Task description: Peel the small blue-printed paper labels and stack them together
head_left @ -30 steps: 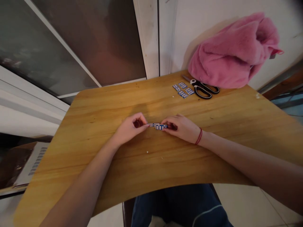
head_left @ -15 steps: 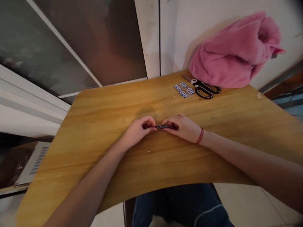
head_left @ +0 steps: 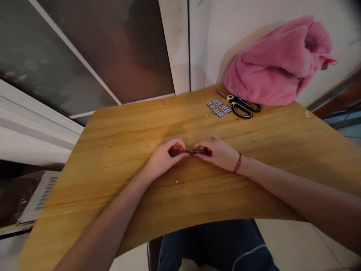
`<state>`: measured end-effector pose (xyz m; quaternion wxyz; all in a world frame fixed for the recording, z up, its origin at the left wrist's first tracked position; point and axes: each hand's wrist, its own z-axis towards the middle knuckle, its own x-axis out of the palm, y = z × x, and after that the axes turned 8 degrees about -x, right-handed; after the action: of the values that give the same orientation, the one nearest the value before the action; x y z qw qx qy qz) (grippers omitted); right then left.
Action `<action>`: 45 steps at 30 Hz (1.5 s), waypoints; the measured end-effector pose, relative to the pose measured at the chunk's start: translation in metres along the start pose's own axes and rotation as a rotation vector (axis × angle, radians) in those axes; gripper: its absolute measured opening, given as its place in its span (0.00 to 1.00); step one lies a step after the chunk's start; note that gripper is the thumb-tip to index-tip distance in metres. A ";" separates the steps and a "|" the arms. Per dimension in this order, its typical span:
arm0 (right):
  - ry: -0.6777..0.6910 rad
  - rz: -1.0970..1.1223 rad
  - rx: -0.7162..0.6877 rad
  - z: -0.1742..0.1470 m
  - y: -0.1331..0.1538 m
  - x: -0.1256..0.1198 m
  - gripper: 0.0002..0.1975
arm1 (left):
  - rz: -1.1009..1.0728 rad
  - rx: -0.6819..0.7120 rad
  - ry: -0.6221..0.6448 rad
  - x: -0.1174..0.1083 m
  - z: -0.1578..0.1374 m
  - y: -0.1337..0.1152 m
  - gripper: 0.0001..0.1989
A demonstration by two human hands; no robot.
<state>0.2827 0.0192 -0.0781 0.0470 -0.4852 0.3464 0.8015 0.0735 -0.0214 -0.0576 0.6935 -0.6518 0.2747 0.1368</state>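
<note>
- Left hand (head_left: 163,159) pinches one end of a thin piece (head_left: 192,152).
- Right hand (head_left: 224,153) pinches its other end.
- Thin piece bridges both grips, well in from the table (head_left: 118,139) edges.

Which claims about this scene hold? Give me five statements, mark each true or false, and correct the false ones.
1. The left hand and right hand hold a thin item between them. True.
2. A bracelet circles the left wrist. False: the red bracelet is on the right wrist.
3. Scissors lie beside small blue-and-white pieces. True.
4. The right hand grips the scissors. False: neither hand touches them.
5. A pink plush item is by the scissors. True.
</note>
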 end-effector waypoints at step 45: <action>-0.010 -0.034 -0.006 0.002 0.002 0.001 0.07 | -0.532 -0.093 -0.182 0.009 0.006 0.001 0.15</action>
<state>0.2805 0.0185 -0.0771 0.0609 -0.4872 0.3353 0.8041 0.0809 -0.0170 -0.0635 0.6962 -0.7172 0.0242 0.0202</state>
